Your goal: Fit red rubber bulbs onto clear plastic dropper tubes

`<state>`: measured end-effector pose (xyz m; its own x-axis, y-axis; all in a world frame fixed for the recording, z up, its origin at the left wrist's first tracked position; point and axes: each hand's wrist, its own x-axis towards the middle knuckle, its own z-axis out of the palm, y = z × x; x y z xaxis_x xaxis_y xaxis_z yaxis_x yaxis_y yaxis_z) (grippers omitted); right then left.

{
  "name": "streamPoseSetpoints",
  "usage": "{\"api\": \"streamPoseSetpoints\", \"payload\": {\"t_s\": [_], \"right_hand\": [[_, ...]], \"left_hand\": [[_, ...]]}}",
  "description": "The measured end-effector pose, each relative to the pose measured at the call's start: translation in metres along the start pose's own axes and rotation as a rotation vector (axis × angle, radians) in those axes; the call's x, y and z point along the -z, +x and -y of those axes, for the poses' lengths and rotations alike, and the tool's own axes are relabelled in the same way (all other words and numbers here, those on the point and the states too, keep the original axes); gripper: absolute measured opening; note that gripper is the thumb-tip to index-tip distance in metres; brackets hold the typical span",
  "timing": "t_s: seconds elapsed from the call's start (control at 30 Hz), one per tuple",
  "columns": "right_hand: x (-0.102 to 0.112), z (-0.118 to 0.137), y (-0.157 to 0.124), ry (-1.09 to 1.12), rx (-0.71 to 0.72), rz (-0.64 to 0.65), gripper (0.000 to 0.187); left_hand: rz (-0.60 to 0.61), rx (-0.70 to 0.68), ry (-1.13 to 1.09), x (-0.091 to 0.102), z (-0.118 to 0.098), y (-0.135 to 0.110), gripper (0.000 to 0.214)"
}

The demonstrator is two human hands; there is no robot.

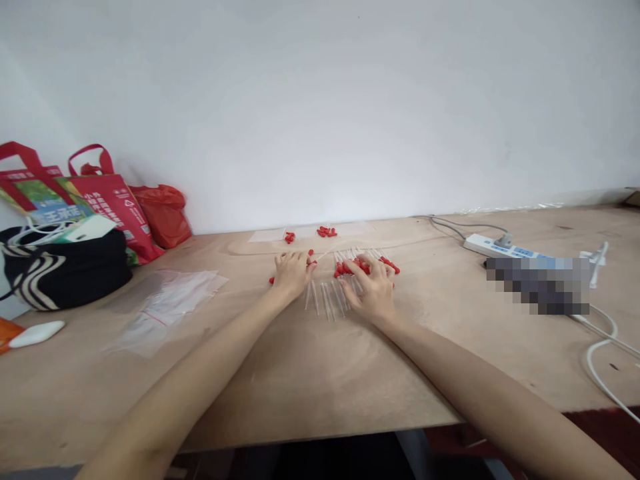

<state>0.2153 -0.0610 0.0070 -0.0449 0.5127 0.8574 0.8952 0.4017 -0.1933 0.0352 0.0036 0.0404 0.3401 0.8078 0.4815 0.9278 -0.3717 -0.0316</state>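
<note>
Near the middle of the table, my left hand (293, 273) has its fingers curled down, with a small red rubber cap (313, 263) at its thumb and fingertips. Another red cap (271, 281) peeks out at its left side. My right hand (375, 291) reaches over a cluster of thin clear tubes with red caps (390, 265), its fingers spread and touching the pile. The fingers partly hide the cluster. Between my hands and closer to me, several bare clear tubes (327, 300) lie roughly side by side on the wood.
Small groups of red caps (327, 231) lie toward the wall on clear plastic sheets (267, 235). Clear zip bags (173, 300) are at left, beside a black bag (70, 263) and red bags (160, 210). At right are a power strip (520, 252) and white cables (595, 347).
</note>
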Motion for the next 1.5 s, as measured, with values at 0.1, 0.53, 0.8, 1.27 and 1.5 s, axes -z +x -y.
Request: {"api": "streamPoseSetpoints", "payload": {"t_s": [0.1,0.53,0.8,1.27,1.5], "right_hand": [[0.0,-0.001,0.0,-0.025,0.132,0.097,0.039],[-0.01,0.004,-0.004,0.077,0.385,0.226,0.02],[-0.007,0.004,-0.006,0.034,0.389,0.222,0.022],[0.0,0.004,-0.008,-0.007,0.421,0.251,0.025],[-0.001,0.003,-0.009,-0.005,0.408,0.251,0.02]], "left_hand": [[-0.128,-0.183,-0.095,0.012,0.002,-0.035,0.02],[-0.259,-0.44,-0.108,0.007,-0.001,-0.062,0.018],[-0.23,-0.485,-0.104,0.0,0.001,-0.06,0.02],[-0.22,-0.522,-0.123,0.006,0.002,-0.064,0.023],[-0.217,-0.514,-0.124,0.008,0.002,-0.064,0.026]]}}
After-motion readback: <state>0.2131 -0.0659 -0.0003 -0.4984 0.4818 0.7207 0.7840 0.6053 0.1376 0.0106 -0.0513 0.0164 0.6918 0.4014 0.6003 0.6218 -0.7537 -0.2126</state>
